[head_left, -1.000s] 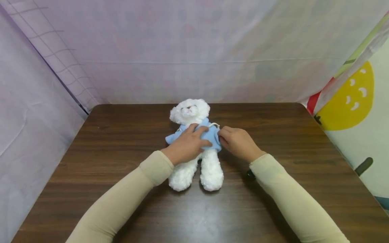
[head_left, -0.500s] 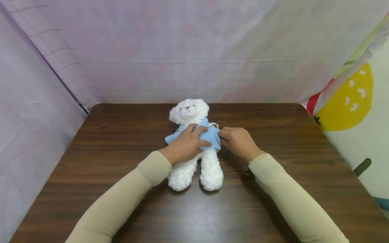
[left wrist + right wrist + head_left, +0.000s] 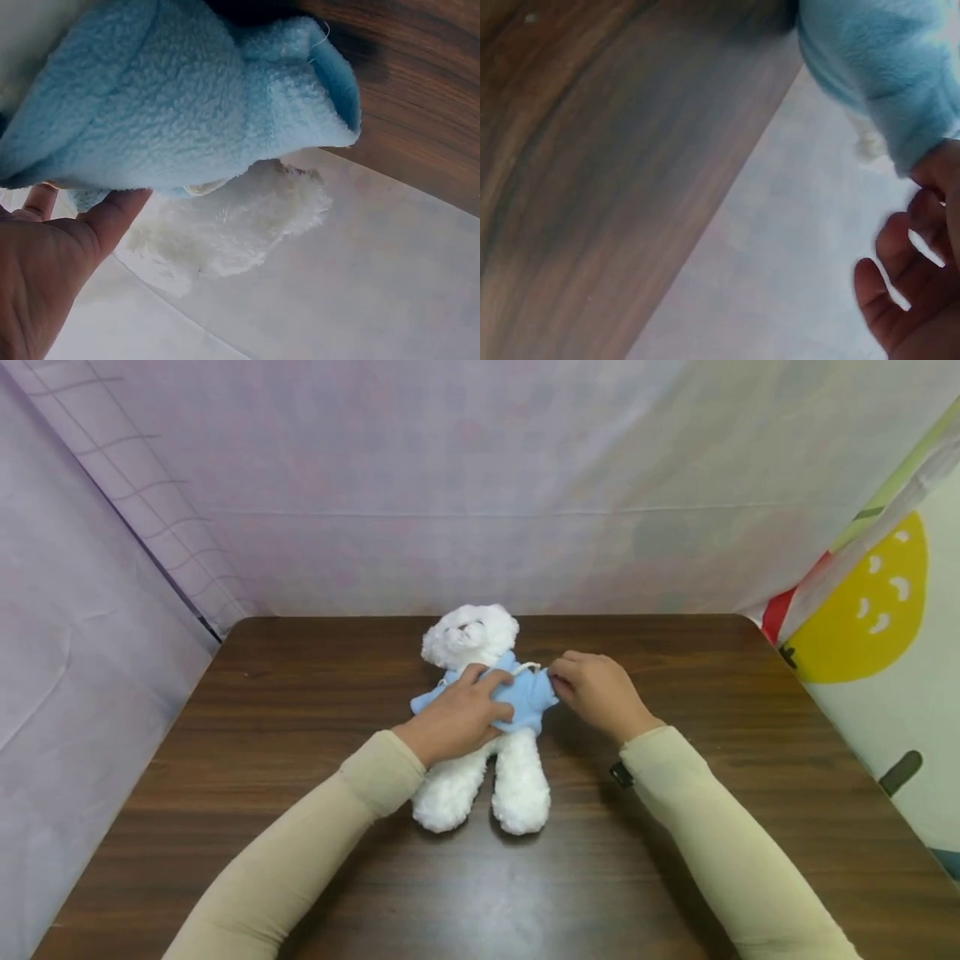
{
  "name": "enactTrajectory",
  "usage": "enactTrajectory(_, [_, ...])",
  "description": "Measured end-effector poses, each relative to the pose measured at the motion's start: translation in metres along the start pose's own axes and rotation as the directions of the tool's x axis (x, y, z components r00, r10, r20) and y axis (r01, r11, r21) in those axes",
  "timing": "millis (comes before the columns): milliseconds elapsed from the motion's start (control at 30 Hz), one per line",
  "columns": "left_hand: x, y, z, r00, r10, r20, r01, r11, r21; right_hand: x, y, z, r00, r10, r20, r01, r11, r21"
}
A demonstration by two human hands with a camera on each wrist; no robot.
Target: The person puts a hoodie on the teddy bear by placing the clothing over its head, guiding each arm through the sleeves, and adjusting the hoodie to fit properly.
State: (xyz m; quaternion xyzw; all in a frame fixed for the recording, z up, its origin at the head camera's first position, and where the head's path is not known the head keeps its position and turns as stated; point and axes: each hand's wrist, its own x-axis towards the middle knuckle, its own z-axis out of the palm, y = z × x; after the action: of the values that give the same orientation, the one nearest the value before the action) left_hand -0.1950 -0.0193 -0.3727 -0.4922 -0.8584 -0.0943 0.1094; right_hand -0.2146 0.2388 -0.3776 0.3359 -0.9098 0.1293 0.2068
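Observation:
A white plush bear (image 3: 517, 785) in a light blue fleece top (image 3: 534, 697) lies on its back on the table, its head toward the far edge. My left hand (image 3: 457, 714) rests across the bear's middle with fingers spread over the top. In the left wrist view, the thumb of my left hand (image 3: 60, 262) lies against the fleece, and a sleeve (image 3: 300, 90) juts out with its end gaping. Fingertips of my right hand (image 3: 597, 692) pinch the end of the other blue sleeve (image 3: 907, 112), drawn out to the side. A white cord (image 3: 527, 667) loops near the neckline.
The dark wood-grain table (image 3: 300, 760) reaches to a pale cloth backdrop (image 3: 480, 485) close behind the bear's head. Another cloth (image 3: 75, 652) hangs at the left. On the right stands a panel with a yellow printed shape (image 3: 870, 602).
My right hand has moved slightly up and outward, pulling the sleeve out to the right. My left hand stays on the bear, with its fingers drawn slightly closer in.

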Motion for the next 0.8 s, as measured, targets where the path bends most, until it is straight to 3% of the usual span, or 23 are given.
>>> enactTrajectory(167, [0.000, 0.000, 0.000, 0.999, -0.033, 0.001, 0.033, 0.999, -0.008, -0.008, -0.008, -0.009, 0.995, 0.011, 0.101, -0.012, 1.000, 0.012])
enactTrajectory(333, [0.001, 0.001, 0.000, 0.999, -0.037, 0.006, 0.037, 0.999, 0.018, -0.015, -0.011, -0.011, 0.992, 0.030, 0.125, -0.031, 1.000, 0.003])
enactTrajectory(600, [0.002, 0.005, 0.001, 0.997, -0.043, 0.066, 0.034, 0.990, 0.137, -0.012, -0.014, 0.002, 0.993, -0.115, -0.010, 0.113, 0.989, -0.096])
enactTrajectory(800, [0.003, 0.003, -0.001, 0.998, -0.041, 0.045, 0.039, 0.998, 0.047, -0.012, -0.008, -0.004, 0.983, -0.125, -0.136, 0.103, 0.981, -0.162])
